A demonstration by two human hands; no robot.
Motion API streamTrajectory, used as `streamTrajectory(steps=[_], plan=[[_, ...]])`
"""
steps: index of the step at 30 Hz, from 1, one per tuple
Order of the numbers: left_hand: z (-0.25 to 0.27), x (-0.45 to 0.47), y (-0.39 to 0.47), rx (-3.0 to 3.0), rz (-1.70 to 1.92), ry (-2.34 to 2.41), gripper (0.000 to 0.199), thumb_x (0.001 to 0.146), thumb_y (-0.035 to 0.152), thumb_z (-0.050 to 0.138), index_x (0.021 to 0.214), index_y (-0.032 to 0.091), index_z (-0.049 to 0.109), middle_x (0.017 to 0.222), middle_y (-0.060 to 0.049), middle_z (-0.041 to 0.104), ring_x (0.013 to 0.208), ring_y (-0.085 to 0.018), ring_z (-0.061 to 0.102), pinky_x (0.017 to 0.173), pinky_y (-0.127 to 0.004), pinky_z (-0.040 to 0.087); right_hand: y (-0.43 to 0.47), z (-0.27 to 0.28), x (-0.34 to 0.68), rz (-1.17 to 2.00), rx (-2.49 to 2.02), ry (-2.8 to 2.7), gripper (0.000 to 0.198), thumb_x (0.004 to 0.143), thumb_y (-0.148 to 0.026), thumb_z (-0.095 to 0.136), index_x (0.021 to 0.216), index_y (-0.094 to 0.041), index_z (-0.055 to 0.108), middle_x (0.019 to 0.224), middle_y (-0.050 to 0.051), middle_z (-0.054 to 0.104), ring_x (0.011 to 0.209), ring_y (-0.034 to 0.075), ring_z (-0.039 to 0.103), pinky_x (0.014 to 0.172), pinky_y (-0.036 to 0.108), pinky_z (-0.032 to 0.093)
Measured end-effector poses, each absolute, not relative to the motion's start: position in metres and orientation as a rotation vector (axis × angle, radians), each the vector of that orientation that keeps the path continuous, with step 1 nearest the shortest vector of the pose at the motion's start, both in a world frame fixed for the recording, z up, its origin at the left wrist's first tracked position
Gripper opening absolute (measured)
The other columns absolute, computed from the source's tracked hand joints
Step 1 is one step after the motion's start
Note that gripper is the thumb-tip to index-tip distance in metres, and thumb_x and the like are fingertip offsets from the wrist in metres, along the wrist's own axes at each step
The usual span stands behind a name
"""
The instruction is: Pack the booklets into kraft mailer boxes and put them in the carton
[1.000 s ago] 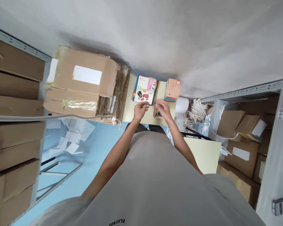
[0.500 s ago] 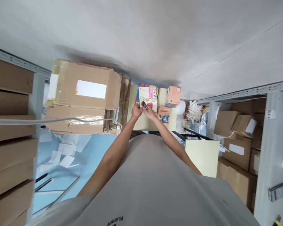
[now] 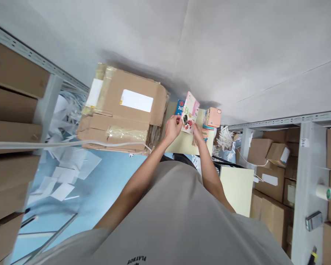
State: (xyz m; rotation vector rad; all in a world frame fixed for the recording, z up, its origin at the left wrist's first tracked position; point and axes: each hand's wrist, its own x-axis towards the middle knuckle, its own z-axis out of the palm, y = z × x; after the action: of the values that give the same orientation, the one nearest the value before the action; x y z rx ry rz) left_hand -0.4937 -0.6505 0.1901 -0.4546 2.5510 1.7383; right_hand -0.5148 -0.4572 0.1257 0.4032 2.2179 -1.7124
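Observation:
Between my hands a thin book with a white and pink cover is tilted up above a pale yellow table. My left hand grips its left edge near the spine. At the book's lower right edge is my right hand, fingers closed on it. Partly hidden behind the held book lies a blue book. To the right stands a stack of books with a pink one on top. A smaller orange book lies below that stack, partly covered by my right hand.
Flattened cardboard boxes are piled left of the table. A white cable crosses in front of them. Shelves with cardboard boxes stand at both sides. Shredded paper sits right of the table. Paper sheets lie on the floor.
The white and pink book has been lifted from lying over the blue book and is tilted up. My hands have moved apart to its two sides. The view has swung left.

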Motion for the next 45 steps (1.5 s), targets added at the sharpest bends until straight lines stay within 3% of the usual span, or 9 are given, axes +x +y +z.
streamTrajectory(steps=[4, 9, 12, 15, 24, 31, 39, 45], plan=[[0.219, -0.489, -0.707, -0.337, 1.969, 2.596, 0.026, 0.109, 0.026, 0.062, 0.125, 0.018, 0.081, 0.124, -0.012, 0.082, 0.102, -0.023, 0.079, 0.096, -0.033, 0.064, -0.501, 0.151, -0.53, -2.062, 0.432, 1.952, 0.055, 0.088, -0.068, 0.079, 0.122, -0.024, 0.075, 0.127, 0.01, 0.087, 0.128, 0.031, 0.081, 0.114, 0.051, 0.066], [0.213, -0.482, -0.786, -0.535, 1.662, 2.88, 0.029, 0.109, 0.03, 0.06, 0.123, 0.018, 0.082, 0.119, -0.016, 0.076, 0.122, -0.035, 0.071, 0.121, -0.052, 0.055, -0.574, 0.162, -0.549, -1.955, 0.246, 1.973, 0.051, 0.087, -0.056, 0.085, 0.125, -0.023, 0.077, 0.13, 0.01, 0.087, 0.128, 0.032, 0.081, 0.116, 0.051, 0.065], [0.193, -0.475, -0.808, -0.625, 1.463, 2.883, 0.027, 0.101, 0.026, 0.063, 0.12, 0.019, 0.082, 0.119, -0.019, 0.072, 0.128, -0.041, 0.065, 0.127, -0.062, 0.048, -0.605, 0.155, -0.546, -1.767, 0.322, 2.073, 0.05, 0.092, -0.059, 0.083, 0.122, -0.019, 0.078, 0.13, 0.013, 0.088, 0.127, 0.033, 0.081, 0.117, 0.053, 0.064], [0.18, -0.473, -0.809, -0.63, 1.442, 2.86, 0.032, 0.099, 0.025, 0.062, 0.125, 0.019, 0.08, 0.121, -0.018, 0.071, 0.129, -0.042, 0.063, 0.128, -0.062, 0.048, -0.614, 0.151, -0.537, -1.696, 0.372, 2.118, 0.054, 0.097, -0.061, 0.079, 0.128, -0.017, 0.078, 0.134, 0.015, 0.086, 0.13, 0.032, 0.08, 0.115, 0.05, 0.065], [0.19, -0.461, -0.792, -0.613, 1.491, 2.857, 0.033, 0.104, 0.025, 0.061, 0.129, 0.018, 0.081, 0.125, -0.018, 0.077, 0.131, -0.041, 0.066, 0.128, -0.061, 0.048, -0.589, 0.196, -0.516, -1.923, 0.164, 2.093, 0.081, 0.09, -0.081, 0.081, 0.146, -0.022, 0.075, 0.144, 0.012, 0.083, 0.137, 0.032, 0.076, 0.118, 0.049, 0.064], [0.19, -0.44, -0.732, -0.534, 2.034, 2.314, 0.046, 0.104, 0.031, 0.066, 0.146, 0.013, 0.074, 0.138, -0.016, 0.081, 0.13, -0.031, 0.077, 0.119, -0.046, 0.06, -0.516, 0.245, -0.459, -2.002, 0.251, 2.185, 0.076, 0.093, -0.079, 0.077, 0.148, -0.026, 0.075, 0.15, 0.01, 0.08, 0.143, 0.033, 0.074, 0.12, 0.048, 0.063], [0.206, -0.418, -0.594, -0.173, 2.07, 1.478, 0.076, 0.077, 0.08, 0.094, 0.116, 0.016, 0.086, 0.114, -0.015, 0.088, 0.119, -0.036, 0.082, 0.108, -0.049, 0.066, -0.368, 0.268, -0.347, -2.23, 0.674, 2.176, 0.066, 0.091, -0.068, 0.085, 0.142, -0.026, 0.079, 0.152, 0.009, 0.079, 0.136, 0.035, 0.078, 0.114, 0.051, 0.067], [0.211, -0.381, -0.437, -0.013, 1.87, 1.365, 0.077, 0.064, 0.082, 0.101, 0.101, 0.016, 0.087, 0.098, -0.013, 0.089, 0.095, -0.034, 0.086, 0.088, -0.044, 0.07, -0.252, 0.264, -0.246, -2.449, 0.994, 2.102, 0.067, 0.09, -0.065, 0.087, 0.144, -0.026, 0.078, 0.143, 0.009, 0.084, 0.126, 0.035, 0.082, 0.108, 0.053, 0.07]])
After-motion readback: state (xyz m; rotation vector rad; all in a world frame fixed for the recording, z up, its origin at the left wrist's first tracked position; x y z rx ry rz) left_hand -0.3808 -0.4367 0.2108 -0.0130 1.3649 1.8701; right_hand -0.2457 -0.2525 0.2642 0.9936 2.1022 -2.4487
